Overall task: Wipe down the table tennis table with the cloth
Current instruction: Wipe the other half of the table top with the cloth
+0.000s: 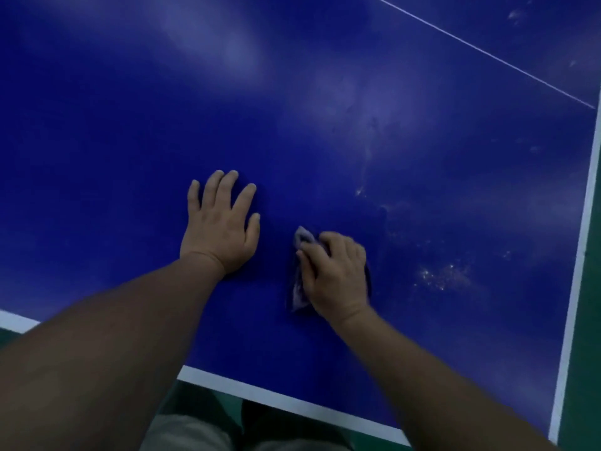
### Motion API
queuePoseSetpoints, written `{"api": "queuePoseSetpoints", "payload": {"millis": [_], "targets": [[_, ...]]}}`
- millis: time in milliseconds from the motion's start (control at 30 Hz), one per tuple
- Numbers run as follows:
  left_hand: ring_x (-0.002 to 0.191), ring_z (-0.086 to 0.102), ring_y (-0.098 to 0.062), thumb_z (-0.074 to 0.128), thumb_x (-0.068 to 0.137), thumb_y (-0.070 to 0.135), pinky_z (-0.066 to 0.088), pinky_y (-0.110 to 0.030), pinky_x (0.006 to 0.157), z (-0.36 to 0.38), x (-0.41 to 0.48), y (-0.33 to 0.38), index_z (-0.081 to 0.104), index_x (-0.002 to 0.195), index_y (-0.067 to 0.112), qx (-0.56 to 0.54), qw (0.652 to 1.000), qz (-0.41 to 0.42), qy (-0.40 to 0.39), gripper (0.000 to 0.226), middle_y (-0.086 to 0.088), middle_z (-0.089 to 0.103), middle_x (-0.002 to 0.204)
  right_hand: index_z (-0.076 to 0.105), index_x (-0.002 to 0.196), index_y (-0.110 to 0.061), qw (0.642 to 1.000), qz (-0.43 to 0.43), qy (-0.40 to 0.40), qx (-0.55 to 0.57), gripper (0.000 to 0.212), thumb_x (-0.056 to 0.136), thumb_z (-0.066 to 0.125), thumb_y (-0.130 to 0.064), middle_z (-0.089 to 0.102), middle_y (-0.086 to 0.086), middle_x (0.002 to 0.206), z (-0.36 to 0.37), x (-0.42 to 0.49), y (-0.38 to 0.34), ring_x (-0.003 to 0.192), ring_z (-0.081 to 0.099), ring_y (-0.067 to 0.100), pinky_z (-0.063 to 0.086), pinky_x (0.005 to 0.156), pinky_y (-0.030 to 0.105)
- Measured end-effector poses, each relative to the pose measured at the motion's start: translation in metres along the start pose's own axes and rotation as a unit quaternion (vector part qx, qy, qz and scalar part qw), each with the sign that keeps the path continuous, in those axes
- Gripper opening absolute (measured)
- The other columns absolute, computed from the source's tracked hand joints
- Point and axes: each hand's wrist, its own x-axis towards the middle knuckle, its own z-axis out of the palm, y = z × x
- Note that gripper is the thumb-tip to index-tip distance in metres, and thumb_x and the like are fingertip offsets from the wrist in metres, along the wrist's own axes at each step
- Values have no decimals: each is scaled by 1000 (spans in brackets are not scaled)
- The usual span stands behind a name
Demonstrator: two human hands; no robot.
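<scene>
The table tennis table (325,131) has a smooth, hard blue top with a soft sheen: pale reflections spread across its far part. White painted lines edge it on the near and right sides. On the right, whitish specks and dull smears (442,275) break the finish. The cloth (300,237) is soft, crumpled grey fabric, matt. The floor (588,320) looks flat, matt green.

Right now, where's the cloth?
Head view, lower centre: the cloth is bunched under the right hand on the blue table, just right of the flat left hand.
</scene>
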Motion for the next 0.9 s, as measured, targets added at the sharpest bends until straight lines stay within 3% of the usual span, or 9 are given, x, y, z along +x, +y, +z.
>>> {"api": "queuePoseSetpoints", "payload": {"millis": [67, 233, 400, 500, 600, 800, 900], "targets": [[149, 17, -33, 38, 99, 42, 9, -60, 121, 0, 0, 1, 42, 147, 16, 3, 1000, 2, -2, 54, -15, 28, 158, 71, 92, -11, 1000, -5, 8, -7, 18, 95, 63, -27, 62, 14, 100, -1, 53, 22, 87, 57, 33, 44, 76, 45], [148, 21, -33, 32, 97, 47, 12, -61, 120, 2, -1, -1, 43, 147, 17, 11, 1000, 7, 11, 59, -15, 31, 156, 72, 101, -12, 995, 82, 57, -18, 24, 98, 57, -31, 61, 11, 106, 2, 162, 57, 98, 56, 33, 39, 83, 44], [148, 20, -34, 31, 97, 48, 12, -61, 120, 3, 1, -2, 42, 148, 18, 16, 1000, 11, -4, 60, -15, 31, 157, 69, 95, -11, 989, 130, 66, -17, 22, 98, 57, -29, 59, 12, 105, 4, 116, 22, 94, 53, 32, 40, 82, 44], [148, 20, -34, 29, 97, 49, 12, -61, 119, 1, 3, -2, 39, 150, 21, 21, 1000, 13, -14, 61, -15, 29, 157, 71, 94, -15, 998, 61, 28, 2, 21, 97, 58, -31, 62, 10, 103, 7, 64, -12, 91, 56, 29, 42, 79, 43], [149, 19, -33, 30, 97, 51, 11, -60, 120, -2, 0, -1, 37, 153, 25, 5, 1000, 19, -22, 62, -14, 29, 158, 72, 95, -13, 1000, 3, 0, 0, 23, 96, 59, -31, 63, 13, 101, 4, 85, 15, 87, 57, 32, 43, 75, 44], [144, 29, -32, 39, 95, 50, 17, -57, 119, -4, 8, -6, 50, 145, 26, -51, 999, 15, -1, 56, -11, 39, 151, 71, 101, -12, 980, 175, 84, -38, 24, 98, 56, -31, 61, 13, 104, 3, 212, 70, 96, 56, 36, 39, 81, 45], [133, 39, -31, 39, 95, 46, 30, -53, 111, -14, 40, -8, 61, 132, 21, -72, 997, 39, 8, 50, -10, 49, 140, 70, 91, -11, 983, 155, 87, -49, 19, 94, 62, -28, 61, 14, 101, 9, 190, 35, 90, 56, 36, 40, 77, 45]]}}
